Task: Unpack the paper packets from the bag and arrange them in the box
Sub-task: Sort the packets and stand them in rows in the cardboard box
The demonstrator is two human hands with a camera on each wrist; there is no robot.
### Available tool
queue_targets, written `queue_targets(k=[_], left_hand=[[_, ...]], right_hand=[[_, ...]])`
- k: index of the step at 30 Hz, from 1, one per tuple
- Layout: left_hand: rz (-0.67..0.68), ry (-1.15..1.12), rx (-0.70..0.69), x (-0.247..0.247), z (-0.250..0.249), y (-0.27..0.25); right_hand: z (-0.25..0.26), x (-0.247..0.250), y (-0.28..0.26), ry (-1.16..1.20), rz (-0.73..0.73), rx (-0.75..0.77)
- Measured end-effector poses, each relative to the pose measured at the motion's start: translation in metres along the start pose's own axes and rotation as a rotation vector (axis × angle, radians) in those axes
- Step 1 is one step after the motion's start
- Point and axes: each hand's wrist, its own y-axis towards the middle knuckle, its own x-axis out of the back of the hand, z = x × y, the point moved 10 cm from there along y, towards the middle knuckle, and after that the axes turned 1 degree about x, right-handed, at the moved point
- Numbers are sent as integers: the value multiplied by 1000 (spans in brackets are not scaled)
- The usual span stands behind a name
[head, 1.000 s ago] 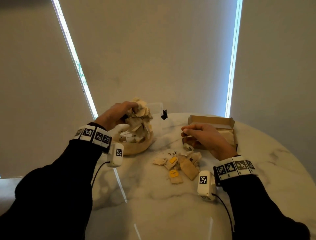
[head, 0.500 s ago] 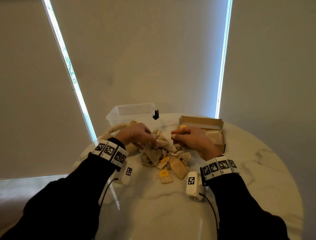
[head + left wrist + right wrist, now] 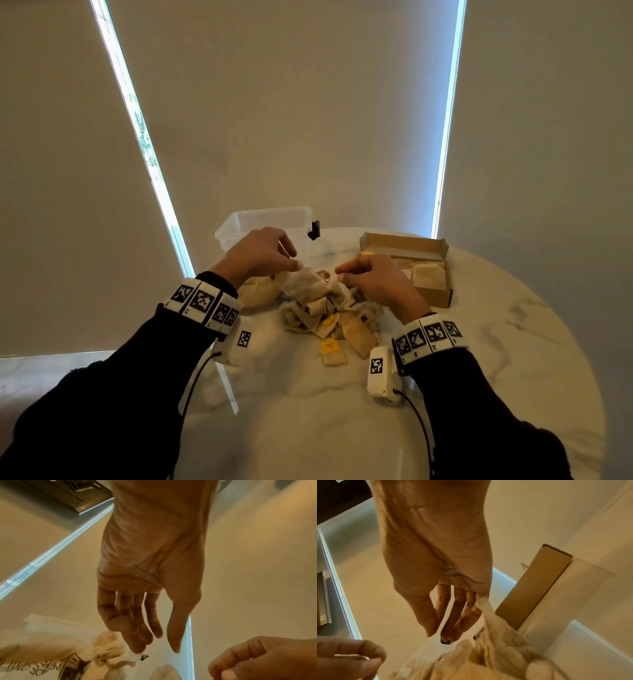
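A heap of crumpled beige paper packets (image 3: 318, 305) lies mid-table, several with yellow tags. One packet (image 3: 331, 354) lies apart at the near side. The beige cloth bag (image 3: 255, 294) with dark print (image 3: 34, 669) slumps left of the heap. An open cardboard box (image 3: 435, 298) at the right holds flat packets (image 3: 426, 277). My left hand (image 3: 294, 258) hovers over the heap's far left with relaxed fingers (image 3: 137, 646), holding nothing. My right hand (image 3: 342, 274) hangs over the heap's right side, fingers loosely bent; a packet (image 3: 485, 609) brushes its little finger.
A clear plastic container (image 3: 267, 219) stands at the back left with a black clip (image 3: 314, 230) at its corner. The round marble table (image 3: 342, 428) ends close behind the box and container. Blinds hang behind it.
My left hand carried a handful of packets from above the bag down onto the heap, let go and rose. The heap grew. My right hand stayed beside the box.
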Motion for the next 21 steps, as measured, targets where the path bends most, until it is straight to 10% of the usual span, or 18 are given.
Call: queue_targets(k=[4,21], left_hand=[[227,221,88,-36,9,-11],[-133,-171,-202,6,-57,-8]], right_hand=[[4,-1,-1,22,-10,39],[18,5,-13,223,37,20]])
